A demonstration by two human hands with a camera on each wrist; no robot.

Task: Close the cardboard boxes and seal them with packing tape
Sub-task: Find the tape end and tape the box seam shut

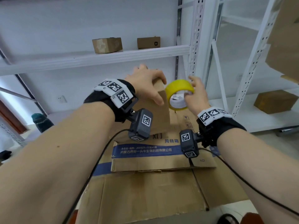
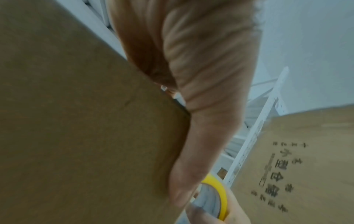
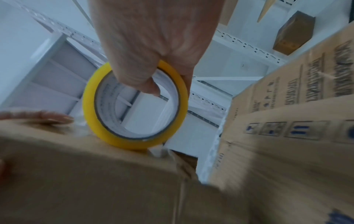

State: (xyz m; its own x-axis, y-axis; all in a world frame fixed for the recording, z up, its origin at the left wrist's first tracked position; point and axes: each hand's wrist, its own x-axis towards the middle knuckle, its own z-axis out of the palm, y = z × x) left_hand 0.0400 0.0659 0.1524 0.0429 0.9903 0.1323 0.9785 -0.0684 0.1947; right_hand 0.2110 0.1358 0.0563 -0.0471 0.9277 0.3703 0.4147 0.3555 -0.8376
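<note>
A small brown cardboard box (image 1: 161,113) stands upright on a bigger printed carton (image 1: 145,151). My left hand (image 1: 150,84) grips its top, fingers over the far edge and thumb down the near face (image 2: 201,136). Just right of it, my right hand (image 1: 194,89) holds a yellow packing tape roll (image 1: 178,86), thumb through the core and fingers outside. In the right wrist view the tape roll (image 3: 90,109) touches the small box's (image 3: 95,174) top edge, with my left fingertips (image 3: 38,116) beside it. A bit of clear tape seems to lie there, blurred.
White metal shelving (image 1: 97,57) rises behind, carrying two small boxes (image 1: 106,45) (image 1: 148,42). Another box (image 1: 275,101) sits on a lower shelf at right, and a large carton (image 1: 288,38) juts in at the upper right. A dark bottle (image 1: 41,120) stands at left.
</note>
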